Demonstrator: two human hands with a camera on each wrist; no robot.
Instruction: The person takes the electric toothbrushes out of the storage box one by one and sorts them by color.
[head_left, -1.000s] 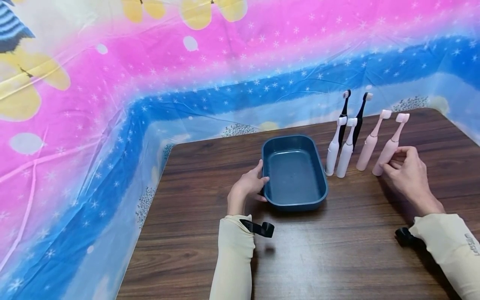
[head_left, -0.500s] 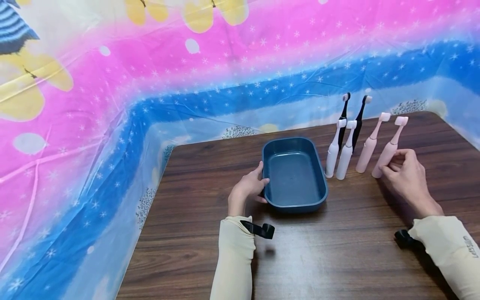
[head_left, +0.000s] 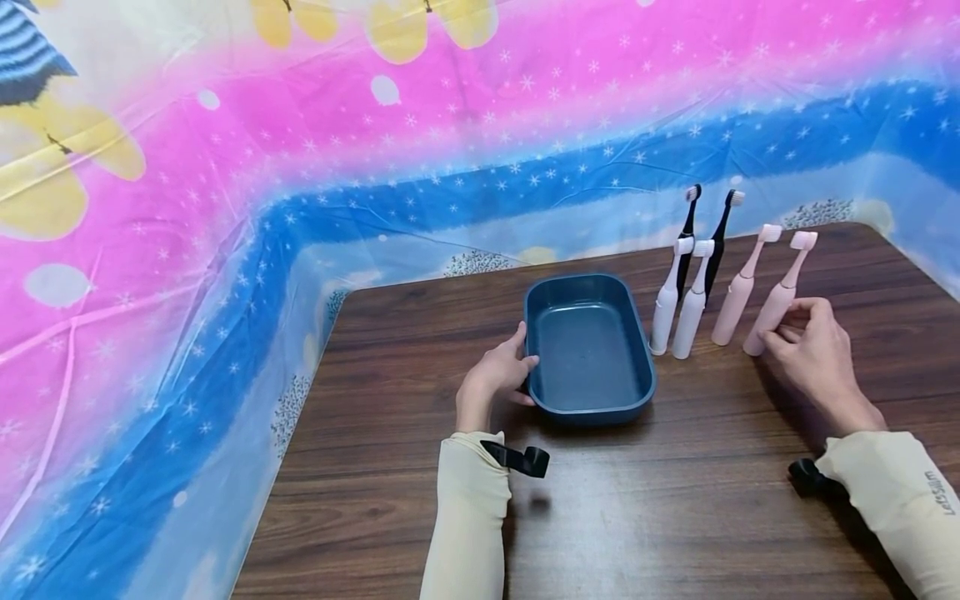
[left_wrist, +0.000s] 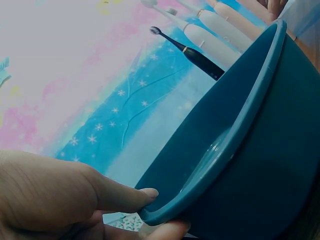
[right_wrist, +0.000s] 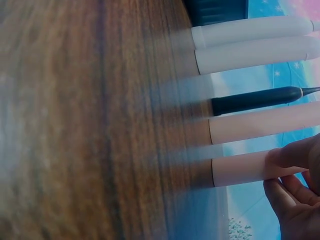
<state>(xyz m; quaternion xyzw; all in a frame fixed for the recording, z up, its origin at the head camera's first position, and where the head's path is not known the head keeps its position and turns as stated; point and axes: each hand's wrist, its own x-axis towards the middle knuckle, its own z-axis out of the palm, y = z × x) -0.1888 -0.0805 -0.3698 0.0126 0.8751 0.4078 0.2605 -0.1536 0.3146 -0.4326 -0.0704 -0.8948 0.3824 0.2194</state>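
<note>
My left hand (head_left: 495, 372) grips the left wall of a dark blue rectangular basin (head_left: 592, 412); in the left wrist view the thumb lies over its rim (left_wrist: 240, 135) and fingers are outside. On the right, my right hand (head_left: 819, 350) pinches the handle of the rightmost pink electric toothbrush (head_left: 772, 312), which stands upright. The right wrist view shows thumb and fingers on that pink handle (right_wrist: 240, 169), its base at the tabletop. A second pink electric toothbrush (head_left: 735, 304) stands just left of it. Two white electric toothbrushes (head_left: 690, 321) stand beside the basin's right side.
Two black electric toothbrushes (head_left: 717, 250) stand behind the white ones. All are on a dark wood-grain table (head_left: 637, 517). A pink and blue patterned cloth (head_left: 465, 167) hangs along the table's far and left edges. Black straps with cameras (head_left: 525, 460) sit at both wrists.
The whole view shifted down very slightly between the first two frames. Both hands, the basin and the toothbrushes keep their places.
</note>
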